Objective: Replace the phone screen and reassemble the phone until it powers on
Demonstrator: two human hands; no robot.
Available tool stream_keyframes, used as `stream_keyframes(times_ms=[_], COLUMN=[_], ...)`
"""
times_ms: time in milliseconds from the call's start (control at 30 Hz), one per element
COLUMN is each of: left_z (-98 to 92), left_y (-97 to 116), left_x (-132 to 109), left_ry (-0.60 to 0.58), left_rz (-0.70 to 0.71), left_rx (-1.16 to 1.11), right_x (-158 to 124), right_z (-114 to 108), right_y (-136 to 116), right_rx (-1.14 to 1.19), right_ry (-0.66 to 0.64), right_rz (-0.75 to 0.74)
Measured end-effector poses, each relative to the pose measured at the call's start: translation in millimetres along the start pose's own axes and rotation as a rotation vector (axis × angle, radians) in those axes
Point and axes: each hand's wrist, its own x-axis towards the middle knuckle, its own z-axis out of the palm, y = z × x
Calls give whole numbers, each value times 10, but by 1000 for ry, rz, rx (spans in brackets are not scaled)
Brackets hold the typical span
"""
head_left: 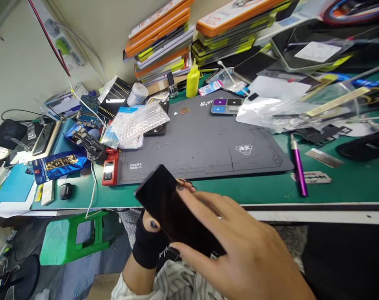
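A black phone (167, 204) with a dark screen is held tilted in front of the green desk's near edge. My left hand (150, 239), in a black fingerless glove, grips it from below, thumb on its left side and fingertips showing past its far edge. My right hand (239, 246) lies over the phone's lower right part, fingers stretched and spread, with the fingertips resting on the screen.
A grey work mat (205, 146) covers the desk middle, with a bubble-wrap bag (139, 123), a yellow bottle (192, 79) and stacked orange-and-green cases (164, 37) behind. A purple pen (298, 166) and a razor blade (311, 178) lie right. A green stool (71, 239) stands below left.
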Motion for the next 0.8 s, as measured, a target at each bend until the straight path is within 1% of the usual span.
stream_keyframes(times_ms=[67,133,167,200,267,333,367,433,533,633,800], left_z=[84,155,178,192,205,202,198,185,181,223,309], left_y=[43,118,159,195,246,261,256,231,176,125,80], left_x=[71,172,222,265,318,330,326,316,314,311,285], left_ry=[30,60,76,99,141,177,185,179,169,169,132], left_rz=[75,112,105,96,75,73,71,64,85,108,58], left_rx=[-113,-185,-205,-215,-220,-228,-232,-228,-211,-224,-289], right_x=[-14,-34,-46,-56,-67,-58,-46,-15,23,29,14], right_z=[-75,-131,-140,-133,-73,20,65,133,168,164,155], right_y=[96,238,311,375,453,457,437,384,331,335,360], right_rx=[167,425,590,777,1154,1432,1520,1623,1686,1709,1644], right_ry=[57,122,123,87,-78,-252,-310,-407,-507,-535,-559], right_rz=[111,306,413,512,641,690,705,719,729,759,847])
